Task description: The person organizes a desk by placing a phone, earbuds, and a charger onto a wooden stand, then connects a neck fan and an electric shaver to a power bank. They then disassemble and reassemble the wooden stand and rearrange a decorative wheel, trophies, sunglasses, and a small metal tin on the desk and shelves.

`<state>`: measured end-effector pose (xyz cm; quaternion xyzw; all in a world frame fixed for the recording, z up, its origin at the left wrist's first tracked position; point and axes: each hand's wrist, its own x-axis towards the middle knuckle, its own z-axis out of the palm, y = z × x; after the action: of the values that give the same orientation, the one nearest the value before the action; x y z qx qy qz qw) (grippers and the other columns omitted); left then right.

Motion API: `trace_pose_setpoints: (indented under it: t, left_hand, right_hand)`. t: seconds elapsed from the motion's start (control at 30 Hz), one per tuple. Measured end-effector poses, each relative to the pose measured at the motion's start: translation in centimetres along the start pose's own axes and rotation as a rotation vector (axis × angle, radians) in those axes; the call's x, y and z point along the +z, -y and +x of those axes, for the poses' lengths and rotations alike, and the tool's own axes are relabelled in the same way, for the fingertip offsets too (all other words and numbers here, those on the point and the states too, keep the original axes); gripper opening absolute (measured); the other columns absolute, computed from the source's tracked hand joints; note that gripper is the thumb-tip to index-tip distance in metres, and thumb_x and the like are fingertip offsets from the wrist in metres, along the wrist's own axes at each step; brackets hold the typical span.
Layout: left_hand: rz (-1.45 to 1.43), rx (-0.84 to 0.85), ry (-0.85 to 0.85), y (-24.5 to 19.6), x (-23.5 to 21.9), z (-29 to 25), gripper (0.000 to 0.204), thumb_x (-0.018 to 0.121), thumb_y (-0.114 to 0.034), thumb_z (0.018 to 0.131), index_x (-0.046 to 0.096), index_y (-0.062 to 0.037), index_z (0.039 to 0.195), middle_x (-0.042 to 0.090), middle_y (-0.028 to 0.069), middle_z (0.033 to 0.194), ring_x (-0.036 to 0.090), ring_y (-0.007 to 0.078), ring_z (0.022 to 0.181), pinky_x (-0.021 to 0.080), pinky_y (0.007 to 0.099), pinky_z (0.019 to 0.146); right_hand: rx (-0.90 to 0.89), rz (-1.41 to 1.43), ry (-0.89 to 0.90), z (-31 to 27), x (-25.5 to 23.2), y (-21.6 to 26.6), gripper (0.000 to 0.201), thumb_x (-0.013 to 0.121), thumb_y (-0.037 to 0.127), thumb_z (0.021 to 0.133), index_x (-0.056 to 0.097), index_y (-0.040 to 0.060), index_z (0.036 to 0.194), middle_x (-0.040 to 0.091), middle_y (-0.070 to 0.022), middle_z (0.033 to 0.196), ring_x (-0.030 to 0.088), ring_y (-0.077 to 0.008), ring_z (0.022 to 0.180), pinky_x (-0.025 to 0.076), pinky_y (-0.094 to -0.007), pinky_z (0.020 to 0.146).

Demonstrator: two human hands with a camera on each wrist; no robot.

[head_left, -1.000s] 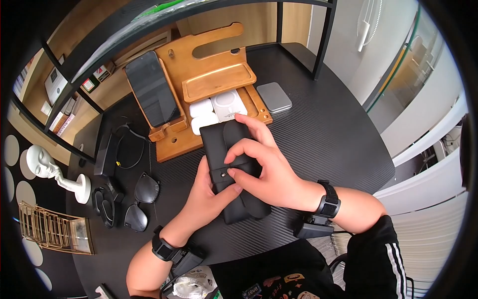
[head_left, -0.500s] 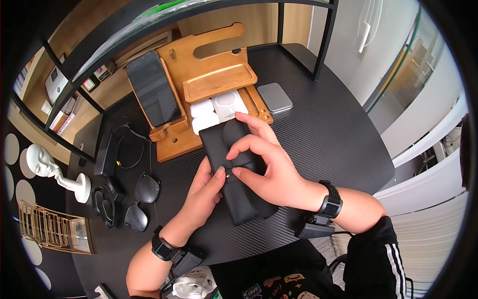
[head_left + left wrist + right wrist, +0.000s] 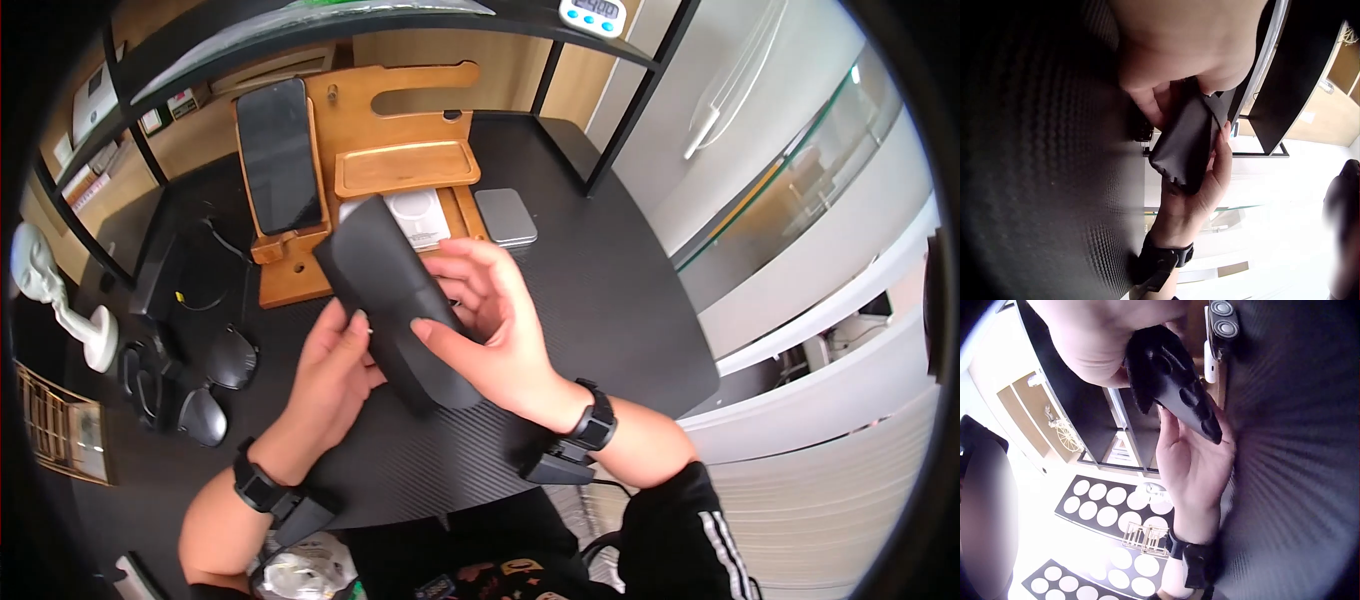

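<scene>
Holding a black case (image 3: 385,265) above the dark surface (image 3: 590,310), the left hand (image 3: 328,375) pinches one edge, the right hand (image 3: 505,345) grips the other; sunglasses (image 3: 232,360) lie apart

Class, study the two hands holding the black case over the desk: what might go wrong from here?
The black case is held above the desk between the left hand and right hand; a loosened grip might drop it. Its far end points towards the wooden stand, so a forward swing could jog the phone. The sunglasses lie beside the left hand, where a sideways sweep might push them.
</scene>
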<state>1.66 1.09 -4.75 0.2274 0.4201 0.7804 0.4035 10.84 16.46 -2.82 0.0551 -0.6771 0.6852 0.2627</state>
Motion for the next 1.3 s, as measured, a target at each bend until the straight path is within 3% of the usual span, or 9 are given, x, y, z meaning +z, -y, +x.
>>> trace_pose_setpoints:
  t: [0.07, 0.17, 0.23, 0.3, 0.77, 0.97, 1.1, 1.2, 1.3]
  left_hand:
    - [-0.028, 0.013, -0.032, -0.1, -0.1, 0.0, 0.033, 0.041, -0.026, 0.099, 0.040, -0.0102, 0.128, 0.056, 0.0066, 0.120, 0.060, 0.0186, 0.103, 0.051, 0.0354, 0.086]
    - [-0.083, 0.002, -0.082, 0.0, -0.4, 0.2, 0.033, 0.042, -0.027, 0.099, 0.041, -0.0113, 0.128, 0.056, 0.0061, 0.119, 0.060, 0.0186, 0.104, 0.051, 0.0362, 0.086]
    - [-0.124, 0.019, -0.100, -0.1, -0.5, 0.2, 0.033, 0.042, -0.029, 0.099, 0.041, -0.0123, 0.127, 0.057, 0.0058, 0.118, 0.059, 0.0189, 0.105, 0.050, 0.0367, 0.087]
    - [-0.182, 0.026, -0.141, -0.1, -0.6, 0.2, 0.032, 0.042, -0.030, 0.099, 0.042, -0.0127, 0.126, 0.057, 0.0056, 0.117, 0.059, 0.0194, 0.105, 0.050, 0.0371, 0.088]
    - [-0.283, -0.033, -0.060, -0.4, -1.0, 0.2, 0.032, 0.042, -0.027, 0.098, 0.040, -0.0114, 0.126, 0.055, 0.0118, 0.120, 0.058, 0.0258, 0.109, 0.049, 0.0402, 0.090]
    - [-0.319, 0.030, -0.159, -0.1, -1.1, 0.4, 0.035, 0.044, -0.024, 0.098, 0.036, -0.0155, 0.130, 0.054, 0.0092, 0.121, 0.058, 0.0247, 0.109, 0.050, 0.0390, 0.089]
    - [-0.208, 0.020, -0.143, -0.3, -0.7, 0.2, 0.034, 0.044, -0.026, 0.098, 0.037, -0.0155, 0.129, 0.055, 0.0087, 0.118, 0.060, 0.0228, 0.103, 0.051, 0.0370, 0.085]
    - [-0.116, -0.016, -0.062, -0.4, -1.0, 0.1, 0.031, 0.044, -0.029, 0.098, 0.039, -0.0137, 0.124, 0.057, 0.0105, 0.112, 0.061, 0.0215, 0.098, 0.052, 0.0352, 0.082]
    - [-0.050, -0.029, 0.045, -0.2, -1.1, 0.2, 0.030, 0.039, -0.033, 0.099, 0.039, -0.0113, 0.120, 0.059, 0.0154, 0.102, 0.062, 0.0231, 0.092, 0.052, 0.0359, 0.079]
  right_hand:
    - [0.095, 0.137, 0.002, 0.0, 0.0, 0.3, 0.041, 0.055, -0.012, 0.083, 0.045, -0.0009, 0.121, 0.055, -0.0091, 0.116, 0.055, -0.0139, 0.107, 0.046, -0.0257, 0.090]
    - [0.115, 0.142, -0.006, 0.1, -0.1, 0.1, 0.039, 0.057, -0.006, 0.085, 0.046, -0.0003, 0.122, 0.061, -0.0089, 0.108, 0.059, -0.0106, 0.097, 0.048, -0.0220, 0.083]
    - [0.084, 0.130, 0.005, 0.3, -0.1, -0.2, 0.044, 0.061, -0.005, 0.082, 0.046, -0.0012, 0.124, 0.058, -0.0102, 0.114, 0.058, -0.0126, 0.103, 0.047, -0.0236, 0.086]
    - [-0.076, -0.033, 0.049, 0.4, -0.2, -0.1, 0.051, 0.066, -0.006, 0.078, 0.045, -0.0020, 0.125, 0.056, -0.0110, 0.118, 0.055, -0.0149, 0.108, 0.045, -0.0258, 0.091]
    - [-0.039, -0.158, -0.037, 0.7, -0.4, -0.8, 0.055, 0.066, -0.007, 0.078, 0.042, 0.0003, 0.127, 0.051, -0.0129, 0.123, 0.051, -0.0185, 0.113, 0.044, -0.0300, 0.095]
    - [0.055, 0.188, 0.011, 0.5, 0.3, -0.4, 0.068, 0.065, -0.010, 0.077, 0.032, 0.0018, 0.135, 0.049, -0.0115, 0.122, 0.050, -0.0161, 0.113, 0.043, -0.0258, 0.093]
    - [0.126, -0.053, -0.051, 0.5, -0.4, -0.9, 0.062, 0.058, -0.012, 0.079, 0.035, 0.0050, 0.134, 0.053, -0.0080, 0.116, 0.054, -0.0138, 0.107, 0.046, -0.0256, 0.088]
    - [0.195, 0.211, -0.243, 0.9, -1.2, 0.2, 0.057, 0.052, -0.012, 0.080, 0.038, 0.0045, 0.132, 0.056, -0.0046, 0.107, 0.056, -0.0087, 0.093, 0.047, -0.0211, 0.078]
    - [0.152, 0.358, -0.433, 2.0, -2.0, 2.7, 0.050, 0.046, -0.004, 0.083, 0.041, 0.0112, 0.130, 0.056, -0.0071, 0.109, 0.059, -0.0163, 0.095, 0.053, -0.0286, 0.073]
